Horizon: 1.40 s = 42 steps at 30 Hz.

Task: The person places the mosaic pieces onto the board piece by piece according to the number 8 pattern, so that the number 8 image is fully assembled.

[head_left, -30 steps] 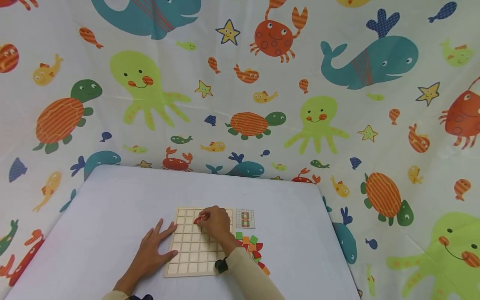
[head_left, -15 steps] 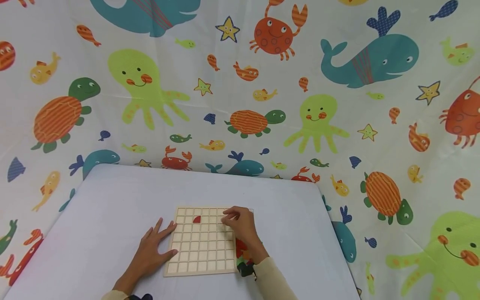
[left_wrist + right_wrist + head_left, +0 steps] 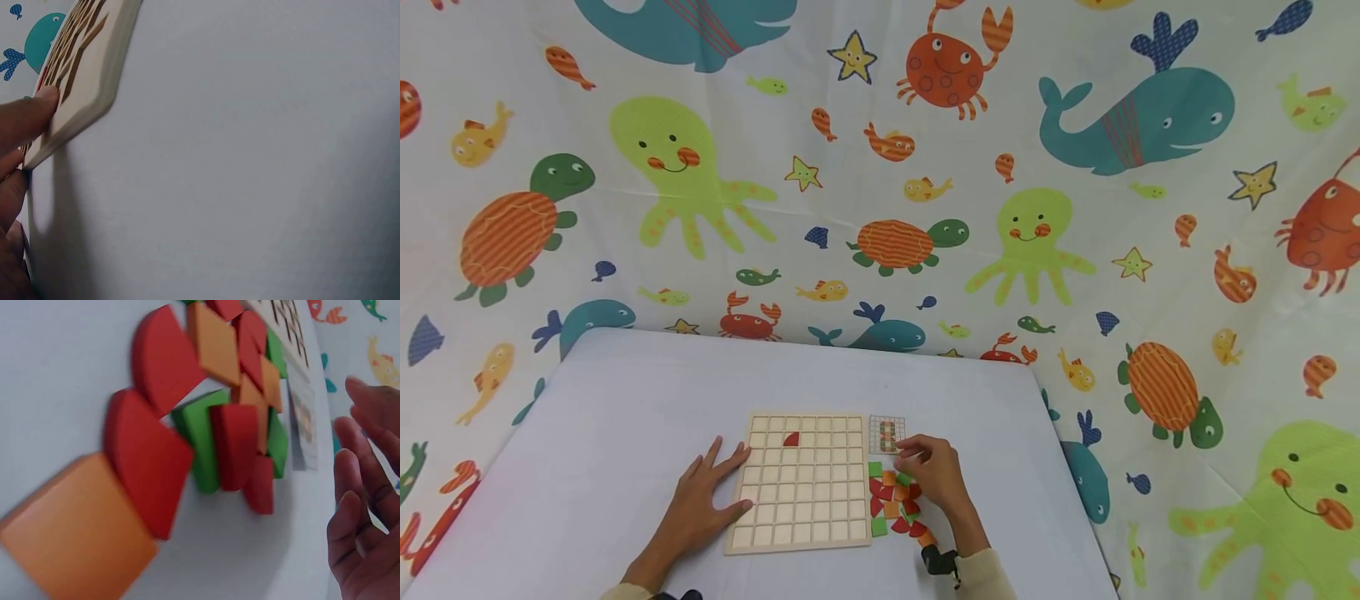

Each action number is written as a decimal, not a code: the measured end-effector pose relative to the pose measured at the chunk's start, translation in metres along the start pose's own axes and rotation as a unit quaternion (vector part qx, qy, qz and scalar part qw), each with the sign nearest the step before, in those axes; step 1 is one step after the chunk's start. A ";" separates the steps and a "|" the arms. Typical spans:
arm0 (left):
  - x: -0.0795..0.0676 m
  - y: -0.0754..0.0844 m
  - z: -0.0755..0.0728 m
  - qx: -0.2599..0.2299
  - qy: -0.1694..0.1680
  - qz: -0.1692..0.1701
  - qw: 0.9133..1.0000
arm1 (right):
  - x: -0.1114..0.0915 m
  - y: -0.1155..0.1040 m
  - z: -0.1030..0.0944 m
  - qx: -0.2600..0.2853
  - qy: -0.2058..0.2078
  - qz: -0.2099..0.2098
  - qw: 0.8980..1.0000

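Note:
A square wooden grid board (image 3: 805,493) lies on the table, with one red quarter-circle piece (image 3: 792,439) in a cell of its upper part. My left hand (image 3: 698,498) spreads along the board's left side. Its thumb (image 3: 45,103) rests on the rim in the left wrist view. To the right of the board my right hand (image 3: 936,473) hovers beside the pattern card (image 3: 886,432), fingers loosely bent and nothing between them. Below that hand lie loose red, orange and green pieces, among them an orange square (image 3: 81,531) and a red quarter circle (image 3: 147,462).
The white-covered table (image 3: 655,383) backs onto a curtain (image 3: 865,192) printed with sea animals. The loose pieces crowd close to the board's right edge, with the card just above them.
My right hand has let go of the red quarter-circle piece in the grid and moved right, off the board, toward the card and loose pieces. My left hand stays at the board's edge.

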<state>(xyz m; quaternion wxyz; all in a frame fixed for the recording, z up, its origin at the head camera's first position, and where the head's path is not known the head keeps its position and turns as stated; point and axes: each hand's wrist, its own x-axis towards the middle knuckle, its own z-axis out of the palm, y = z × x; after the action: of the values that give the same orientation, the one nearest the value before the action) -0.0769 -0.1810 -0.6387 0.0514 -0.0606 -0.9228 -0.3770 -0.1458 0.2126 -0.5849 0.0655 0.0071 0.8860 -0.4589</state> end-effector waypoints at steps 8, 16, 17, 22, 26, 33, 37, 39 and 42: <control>0.000 -0.001 0.002 0.001 0.007 0.009 1.000 | -0.009 0.013 0.003 -0.032 -0.038 0.003 0.999; -0.001 0.000 0.003 0.000 0.004 0.005 1.000 | -0.014 0.018 0.011 -0.067 -0.055 -0.002 0.996; -0.001 0.000 0.003 0.001 0.003 0.004 1.000 | -0.014 0.018 0.011 -0.073 -0.054 -0.008 0.996; 0.001 0.002 0.001 0.000 0.008 0.007 1.000 | -0.012 0.015 0.011 -0.085 -0.047 -0.027 0.995; 0.002 0.003 0.001 0.001 0.012 0.012 1.000 | -0.011 0.015 0.010 -0.077 -0.048 -0.032 0.995; 0.002 0.002 0.002 0.005 0.006 0.010 1.000 | -0.010 0.019 0.007 0.005 -0.033 -0.025 0.999; 0.001 0.000 0.002 0.009 -0.001 0.000 1.000 | -0.005 0.014 0.011 0.032 -0.020 -0.032 0.999; 0.001 -0.001 0.001 0.012 -0.003 -0.003 1.000 | -0.001 0.009 0.016 0.041 -0.014 -0.043 0.998; 0.001 -0.001 0.001 0.009 -0.007 -0.006 1.000 | 0.006 -0.001 0.024 0.056 -0.003 -0.057 0.997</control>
<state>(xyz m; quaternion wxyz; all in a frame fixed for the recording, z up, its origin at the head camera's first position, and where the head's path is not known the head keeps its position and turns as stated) -0.0782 -0.1813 -0.6397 0.0437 -0.0573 -0.9267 -0.3689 -0.1487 0.1924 -0.5990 0.0414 -0.0413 0.8578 -0.5107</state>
